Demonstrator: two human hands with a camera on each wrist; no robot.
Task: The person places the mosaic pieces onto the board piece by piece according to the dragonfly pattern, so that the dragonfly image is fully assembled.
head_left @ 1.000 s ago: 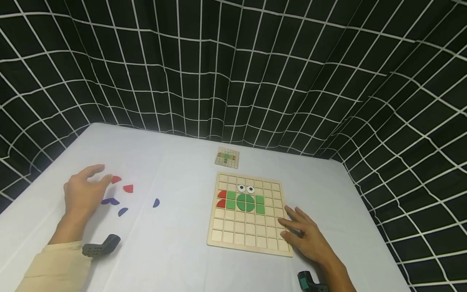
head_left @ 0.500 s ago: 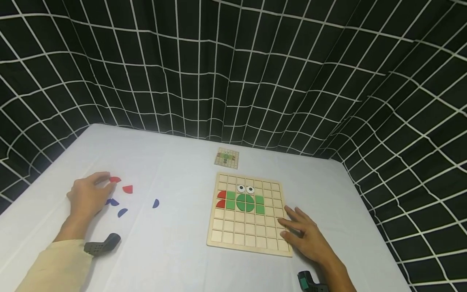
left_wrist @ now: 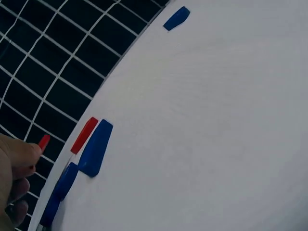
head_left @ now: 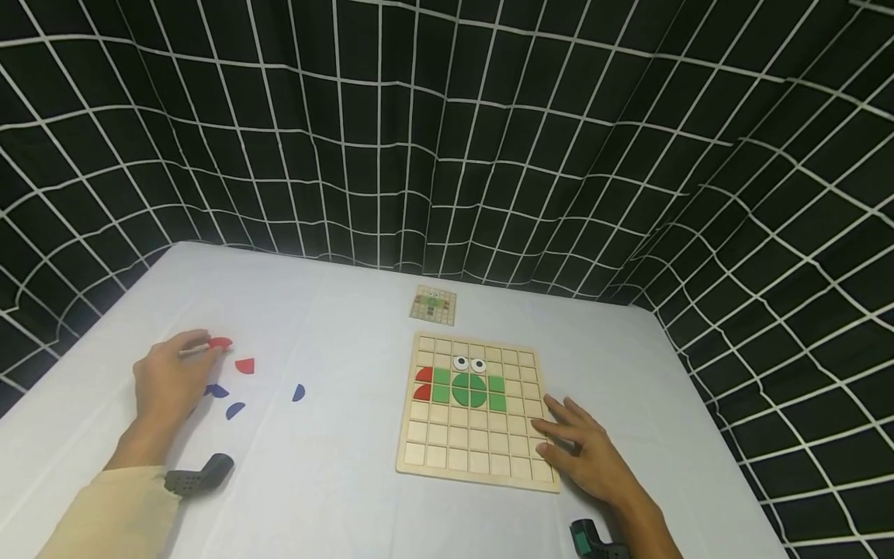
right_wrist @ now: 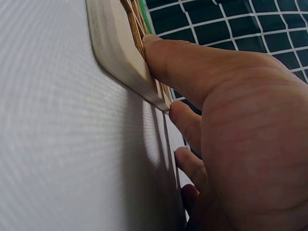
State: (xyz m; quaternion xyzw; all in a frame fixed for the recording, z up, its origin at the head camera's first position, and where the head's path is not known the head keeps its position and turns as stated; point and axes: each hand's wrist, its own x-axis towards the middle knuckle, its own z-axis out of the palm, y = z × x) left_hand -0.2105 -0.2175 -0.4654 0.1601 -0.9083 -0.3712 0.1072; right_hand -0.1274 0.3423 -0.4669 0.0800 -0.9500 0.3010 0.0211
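Pinching red piece, board between hands

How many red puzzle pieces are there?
4: two red pieces on the wooden board, one on the table, one pinched in the left hand, which may hide others.

Board on table, card behind it, tiles on its squares, loose pieces well to its left

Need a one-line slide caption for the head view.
Left hand pinches a flat red curved-edged piece while the right hand touches a square wooden grid board.
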